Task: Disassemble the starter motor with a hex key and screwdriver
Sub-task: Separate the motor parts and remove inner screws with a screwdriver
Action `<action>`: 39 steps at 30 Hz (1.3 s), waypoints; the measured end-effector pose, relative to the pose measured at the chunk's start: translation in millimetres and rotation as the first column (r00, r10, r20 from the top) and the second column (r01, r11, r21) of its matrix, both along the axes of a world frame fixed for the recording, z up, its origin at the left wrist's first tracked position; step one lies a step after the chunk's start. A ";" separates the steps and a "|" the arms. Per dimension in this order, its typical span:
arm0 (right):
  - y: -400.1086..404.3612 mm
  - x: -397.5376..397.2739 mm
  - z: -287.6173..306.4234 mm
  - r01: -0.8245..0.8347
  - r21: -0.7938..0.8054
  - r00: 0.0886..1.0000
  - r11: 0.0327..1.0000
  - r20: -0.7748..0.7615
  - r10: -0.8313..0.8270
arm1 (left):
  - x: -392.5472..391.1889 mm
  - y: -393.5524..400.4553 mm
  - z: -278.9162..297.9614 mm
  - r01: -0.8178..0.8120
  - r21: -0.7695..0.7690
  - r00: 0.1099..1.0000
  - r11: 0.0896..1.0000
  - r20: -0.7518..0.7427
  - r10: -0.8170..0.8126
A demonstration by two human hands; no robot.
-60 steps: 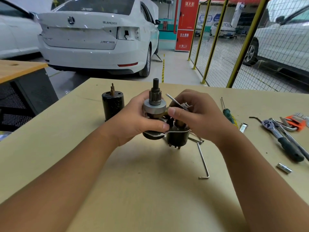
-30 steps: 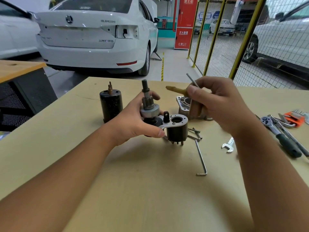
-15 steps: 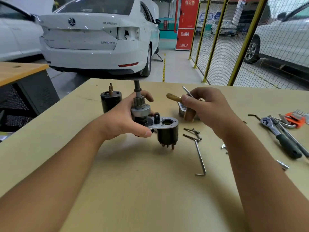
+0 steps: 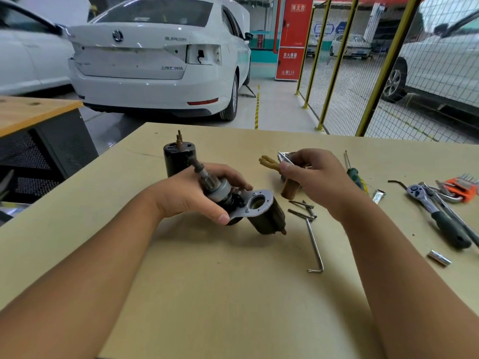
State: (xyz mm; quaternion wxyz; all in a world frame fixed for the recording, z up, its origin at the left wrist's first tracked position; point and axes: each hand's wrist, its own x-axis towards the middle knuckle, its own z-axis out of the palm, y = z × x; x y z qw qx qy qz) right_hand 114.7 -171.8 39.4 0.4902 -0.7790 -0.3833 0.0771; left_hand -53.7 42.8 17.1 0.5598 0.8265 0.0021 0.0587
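Note:
My left hand (image 4: 189, 193) grips the starter motor assembly (image 4: 241, 203), tilted with its pinion shaft pointing up-left and its grey flange plate and dark solenoid barrel (image 4: 267, 218) leaning toward the table. My right hand (image 4: 316, 177) holds a tan forked lever (image 4: 269, 163) with a brown plunger (image 4: 290, 189) and a thin metal pin, just right of the assembly. A long hex key (image 4: 315, 244) lies on the table below my right hand. A green-handled screwdriver (image 4: 353, 173) lies beyond my right wrist.
A black motor housing (image 4: 178, 156) stands upright behind my left hand. Loose long bolts (image 4: 302, 209) lie beside the hex key. A ratchet wrench (image 4: 435, 213), an orange hex key set (image 4: 461, 189), a small socket (image 4: 439, 257) and a small spanner (image 4: 378, 196) sit at right.
My left hand has tipped the assembly from upright to tilted, shaft leaning up-left. My right hand, with the lever and plunger pulled out of the assembly, has lowered toward the table.

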 end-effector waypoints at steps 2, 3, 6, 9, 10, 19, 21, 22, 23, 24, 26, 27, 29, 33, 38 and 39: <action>0.5 -0.7 -0.3 -0.002 0.001 1.000 1.000 -0.005 0.002 | -0.1 2.2 -0.3 0.034 -0.068 0.999 0.997 0.015 -0.033; 0.7 -0.9 -0.3 0.000 0.003 1.000 1.000 -0.008 0.000 | -0.5 3.7 -0.6 0.046 -0.104 0.999 0.994 0.026 -0.043; 0.7 -0.2 0.0 0.010 0.011 1.000 1.000 -0.010 -0.010 | -1.3 8.5 -6.6 0.049 -0.223 0.998 0.974 0.036 -0.042; 1.4 1.2 -1.0 0.015 0.022 1.000 1.000 -0.023 -0.014 | -0.7 13.9 -14.2 0.005 -0.336 0.998 0.942 0.068 0.019; 1.6 1.9 -1.4 0.017 0.024 1.000 1.000 -0.025 -0.017 | -0.3 15.2 -15.4 -0.006 -0.351 0.995 0.936 0.093 0.041; 4.7 2.1 -5.1 0.037 0.033 0.999 0.999 -0.003 -0.037 | -9.8 26.1 -3.1 0.072 -0.598 0.984 0.798 0.174 0.041; 6.2 1.6 -5.8 0.040 0.042 0.999 0.998 -0.007 -0.039 | -11.0 29.0 -1.0 0.047 -0.579 0.986 0.814 0.158 0.055; 6.8 1.4 -6.0 0.037 0.044 0.999 0.998 -0.009 -0.037 | -10.9 30.3 -0.1 0.011 -0.522 0.987 0.853 0.144 0.075; 7.1 1.1 -6.3 0.029 0.043 1.000 0.999 -0.009 -0.028 | -10.8 30.5 0.9 -0.033 -0.434 0.987 0.900 0.126 0.097; 7.4 0.2 -6.5 0.021 0.043 1.000 0.999 -0.010 -0.021 | -11.1 30.1 2.3 -0.072 -0.338 0.988 0.939 0.107 0.114; 8.1 -2.0 -6.7 0.018 0.053 1.000 0.998 -0.006 -0.018 | -11.4 28.1 4.3 -0.109 -0.180 0.988 0.978 0.092 0.127; 8.5 -3.7 -6.7 0.019 0.066 1.000 0.998 0.001 -0.019 | -11.0 26.0 5.5 -0.120 -0.133 0.985 0.984 0.104 0.135; 10.5 -9.3 -7.3 0.007 0.116 1.000 0.993 0.001 -0.007 | -7.9 18.0 9.2 -0.200 -0.064 0.962 0.978 0.177 0.208; 19.1 -27.2 -9.4 -0.037 0.318 0.984 0.947 -0.156 0.091 | 2.0 -0.6 15.1 -0.419 0.254 0.894 0.872 0.282 0.348; 30.9 -44.3 -15.7 -0.037 0.530 0.886 0.847 -0.375 0.273 | 10.1 -31.1 13.5 -0.294 0.467 0.955 0.834 0.180 0.236; 32.3 -46.4 -17.7 -0.046 0.545 0.871 0.837 -0.389 0.301 | 12.2 -35.4 12.5 -0.301 0.460 0.951 0.836 0.206 0.229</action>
